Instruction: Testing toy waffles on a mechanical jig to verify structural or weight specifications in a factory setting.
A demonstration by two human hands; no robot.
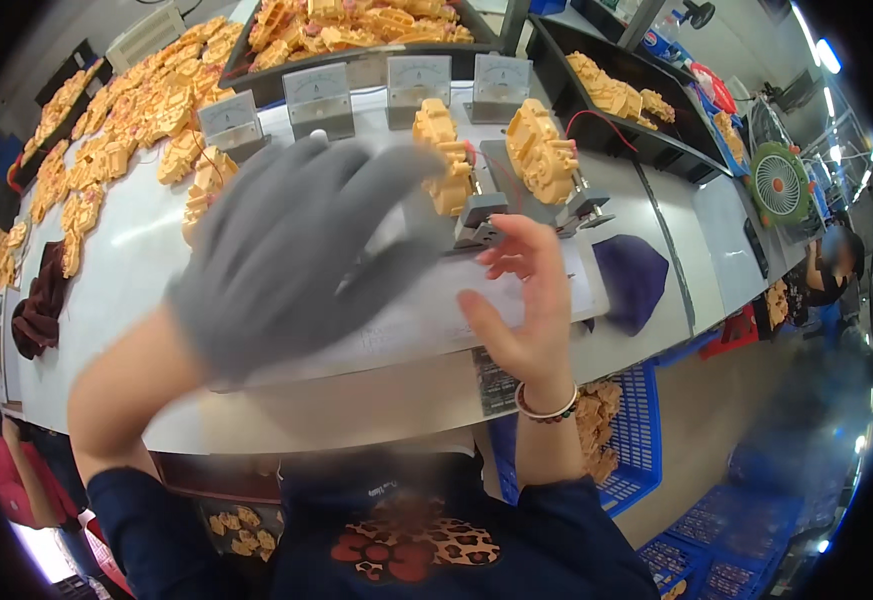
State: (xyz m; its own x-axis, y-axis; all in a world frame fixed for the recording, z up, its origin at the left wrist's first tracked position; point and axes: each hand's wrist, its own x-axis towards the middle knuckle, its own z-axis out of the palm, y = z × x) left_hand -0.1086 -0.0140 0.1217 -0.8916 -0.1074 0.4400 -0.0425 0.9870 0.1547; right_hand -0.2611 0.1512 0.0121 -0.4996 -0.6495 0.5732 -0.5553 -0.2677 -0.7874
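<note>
My left hand (pixel 301 245), in a grey glove, is raised over the middle of the bench with its fingers apart. It is blurred and hides part of what lies beneath. My bare right hand (pixel 531 315), with a bead bracelet, has thumb and fingers apart and holds nothing. Its fingertips are nearest a metal toggle clamp (pixel 478 218) below a yellow plastic housing (pixel 446 165). Another yellow housing (pixel 539 150) stands upright to the right, by a second clamp (pixel 588 205). A third housing (pixel 206 190) shows partly behind the glove. Beneath my hands lies a white sheet (pixel 381 335).
Several analog panel meters (pixel 318 100) line the back. Yellow housings (pixel 156 100) are heaped at left and fill black trays (pixel 356 55). A purple cloth (pixel 631 282), brown cloth (pixel 44 300) and green fan (pixel 781 183) lie around. Blue crates (pixel 641 440) stand below. Other people are at both sides.
</note>
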